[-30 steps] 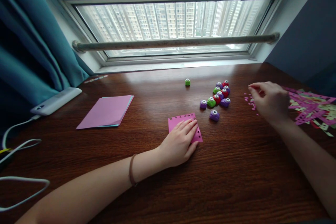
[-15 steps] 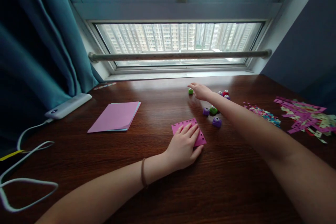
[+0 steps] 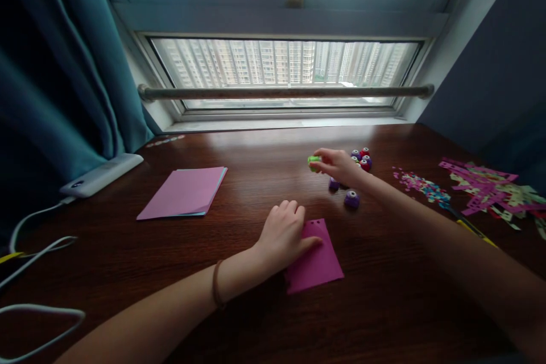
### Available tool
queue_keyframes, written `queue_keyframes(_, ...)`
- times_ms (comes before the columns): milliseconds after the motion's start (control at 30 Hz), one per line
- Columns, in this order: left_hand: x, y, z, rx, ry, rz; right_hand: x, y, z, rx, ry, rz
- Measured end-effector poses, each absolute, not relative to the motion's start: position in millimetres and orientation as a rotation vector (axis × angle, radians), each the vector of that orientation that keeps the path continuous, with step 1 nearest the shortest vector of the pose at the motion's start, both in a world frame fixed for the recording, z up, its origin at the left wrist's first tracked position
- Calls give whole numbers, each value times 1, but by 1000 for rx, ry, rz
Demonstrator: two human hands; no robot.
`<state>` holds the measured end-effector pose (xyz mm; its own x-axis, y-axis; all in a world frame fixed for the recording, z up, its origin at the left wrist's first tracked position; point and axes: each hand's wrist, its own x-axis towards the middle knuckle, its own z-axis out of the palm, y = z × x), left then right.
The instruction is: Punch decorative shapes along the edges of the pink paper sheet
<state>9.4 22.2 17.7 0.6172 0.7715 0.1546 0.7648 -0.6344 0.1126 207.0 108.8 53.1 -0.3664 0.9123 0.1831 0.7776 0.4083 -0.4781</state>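
My left hand (image 3: 285,234) is at a small bright pink paper (image 3: 318,261) on the table, fingers curled at its left side and thumb lying over its face. Small punched holes show along the paper's upper edge; my hand covers part of its left side. Farther off, my right hand (image 3: 335,164) closes on a green craft hole punch (image 3: 314,162), held between thumb and fingers. Near that hand are a purple punch (image 3: 351,199), another purple punch (image 3: 334,183) partly hidden below it, and a cluster of red and purple punches (image 3: 364,164).
A stack of pink and blue paper (image 3: 183,192) lies at left, by a white power strip (image 3: 102,173) with a cable. To the right are paper confetti (image 3: 426,186), punched paper scraps (image 3: 490,185) and a yellow-and-dark pen-like tool (image 3: 475,232). A window rail (image 3: 285,92) runs behind the table.
My right hand has picked up the green punch from the table. The pink paper has come nearer to me and been turned. My left fingers, flat on it before, are now curled at its side.
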Motion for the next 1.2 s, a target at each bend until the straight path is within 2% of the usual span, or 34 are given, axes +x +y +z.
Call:
queue_keyframes(33, 10, 23, 17, 2784, 1314, 288, 209, 88, 52, -1395, -2210, 534)
queue_keyframes(133, 11, 23, 16, 2628, 1253, 334, 216, 37, 44, -1167, -1809, 1193)
queue_keyframes(267, 12, 24, 14, 2213, 1120, 470, 227, 8, 29, -1195, -1527, 1432)
queue_keyframes(467, 13, 25, 16, 2026, 983, 479, 240, 3, 12, -1211, -1571, 1432)
queue_keyframes(633, 16, 22, 17, 1841, 936, 575, 241, -2, 10, -1361, -1907, 912)
queue_keyframes(700, 17, 21, 16, 1825, 956, 608, 240, -3, 11, -1382, -1954, 837)
queue_keyframes(967, 17, 20, 12, 1756, 1029, 680, 241, -5, 14, -1448, -1972, 781)
queue_keyframes(1200, 17, 21, 11, 1807, 1044, 686, 240, -4, 15, -1423, -1901, 888)
